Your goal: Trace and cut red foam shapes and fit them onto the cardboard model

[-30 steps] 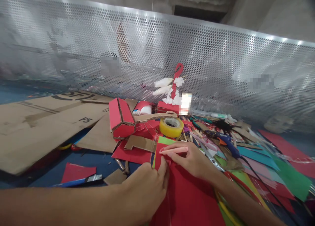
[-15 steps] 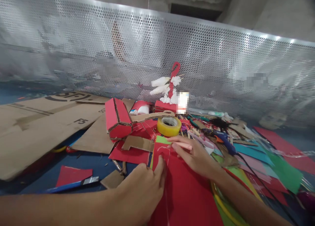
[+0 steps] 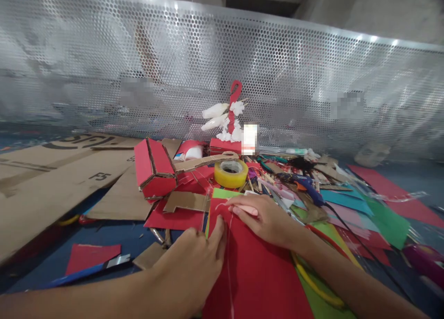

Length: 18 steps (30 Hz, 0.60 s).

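Note:
A sheet of red paper point(image 3: 263, 277) lies in front of me, with green paper point(image 3: 222, 193) showing beyond its far edge. Pale lines run along the sheet and curve near its far end. My left hand point(image 3: 192, 259) rests on its left side, the index finger stretched out and pressing the paper; the other fingers are partly hidden. Close by, my right hand point(image 3: 272, 219) pinches a pale pink stick point(image 3: 249, 210) that looks like chalk, its tip hidden behind the fingers at the curved line.
Beyond the paper stands a yellow tape roll point(image 3: 231, 172), beside a red cardboard hammer shape point(image 3: 156, 168). A blue cutter point(image 3: 90, 270) lies at left near large cardboard point(image 3: 69, 184). At right are a blue glue gun point(image 3: 310, 191) and coloured papers point(image 3: 391, 222). A perforated metal panel point(image 3: 277, 78) closes the back.
My right hand and the pink stick have shifted slightly along the curved line, nearer the left index finger, which stays pressed on the paper. The camera view has turned a little right.

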Each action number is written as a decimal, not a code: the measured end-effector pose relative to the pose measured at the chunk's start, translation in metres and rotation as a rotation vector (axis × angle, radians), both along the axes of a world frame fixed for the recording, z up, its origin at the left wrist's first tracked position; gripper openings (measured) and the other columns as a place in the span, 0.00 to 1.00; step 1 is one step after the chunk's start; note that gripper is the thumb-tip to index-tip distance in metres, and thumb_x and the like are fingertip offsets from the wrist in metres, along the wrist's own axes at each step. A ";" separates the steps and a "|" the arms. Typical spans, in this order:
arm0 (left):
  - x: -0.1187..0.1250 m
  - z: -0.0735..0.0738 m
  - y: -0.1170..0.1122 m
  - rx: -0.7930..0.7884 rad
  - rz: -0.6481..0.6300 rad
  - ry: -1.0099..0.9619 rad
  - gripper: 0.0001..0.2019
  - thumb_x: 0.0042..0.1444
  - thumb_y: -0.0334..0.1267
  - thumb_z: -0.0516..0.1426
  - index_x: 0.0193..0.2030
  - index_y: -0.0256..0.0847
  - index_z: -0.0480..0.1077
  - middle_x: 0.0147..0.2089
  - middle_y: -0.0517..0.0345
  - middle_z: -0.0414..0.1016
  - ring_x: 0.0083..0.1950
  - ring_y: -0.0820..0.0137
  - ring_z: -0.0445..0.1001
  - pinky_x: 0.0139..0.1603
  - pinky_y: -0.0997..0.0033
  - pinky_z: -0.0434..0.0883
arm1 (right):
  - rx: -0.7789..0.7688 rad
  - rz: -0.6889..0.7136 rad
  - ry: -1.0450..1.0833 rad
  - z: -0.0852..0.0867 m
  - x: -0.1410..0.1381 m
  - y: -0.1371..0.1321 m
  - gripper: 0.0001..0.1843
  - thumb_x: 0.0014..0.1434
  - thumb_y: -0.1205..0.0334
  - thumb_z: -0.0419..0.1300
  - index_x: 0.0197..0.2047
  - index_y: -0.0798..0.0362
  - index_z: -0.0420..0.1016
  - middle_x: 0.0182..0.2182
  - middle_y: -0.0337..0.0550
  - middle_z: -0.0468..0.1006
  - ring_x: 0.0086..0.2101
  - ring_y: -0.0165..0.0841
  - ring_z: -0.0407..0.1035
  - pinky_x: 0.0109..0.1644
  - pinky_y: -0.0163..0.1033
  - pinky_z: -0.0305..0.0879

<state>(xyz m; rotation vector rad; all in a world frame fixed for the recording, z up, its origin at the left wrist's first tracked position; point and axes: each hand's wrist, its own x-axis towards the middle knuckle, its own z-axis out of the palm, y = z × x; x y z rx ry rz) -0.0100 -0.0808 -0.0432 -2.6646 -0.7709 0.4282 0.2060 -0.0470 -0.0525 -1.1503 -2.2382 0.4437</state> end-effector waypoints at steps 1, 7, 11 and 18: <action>0.000 0.001 0.000 -0.005 0.006 0.004 0.23 0.61 0.35 0.55 0.63 0.36 0.71 0.69 0.29 0.62 0.36 0.62 0.80 0.27 0.65 0.66 | 0.007 -0.001 -0.009 0.000 0.000 0.000 0.17 0.69 0.62 0.54 0.56 0.44 0.78 0.50 0.38 0.83 0.48 0.37 0.76 0.55 0.42 0.68; -0.005 0.005 -0.008 0.025 -0.011 -0.036 0.21 0.62 0.34 0.56 0.61 0.40 0.74 0.67 0.31 0.66 0.34 0.61 0.80 0.28 0.64 0.69 | 0.005 -0.023 -0.037 -0.001 -0.001 0.001 0.15 0.69 0.60 0.54 0.54 0.47 0.78 0.51 0.39 0.82 0.50 0.37 0.75 0.57 0.42 0.67; -0.008 0.006 -0.021 0.004 0.008 -0.054 0.20 0.64 0.38 0.55 0.62 0.41 0.73 0.64 0.31 0.70 0.34 0.60 0.81 0.31 0.63 0.71 | 0.016 -0.015 -0.055 -0.002 0.000 0.002 0.16 0.70 0.60 0.53 0.55 0.46 0.78 0.50 0.38 0.82 0.49 0.36 0.75 0.57 0.42 0.67; -0.002 0.007 -0.024 0.009 0.156 -0.033 0.23 0.68 0.42 0.52 0.68 0.44 0.65 0.66 0.28 0.67 0.34 0.57 0.82 0.31 0.61 0.75 | 0.034 0.012 -0.036 -0.002 0.001 0.001 0.17 0.69 0.62 0.54 0.57 0.44 0.77 0.51 0.37 0.82 0.49 0.35 0.76 0.55 0.41 0.68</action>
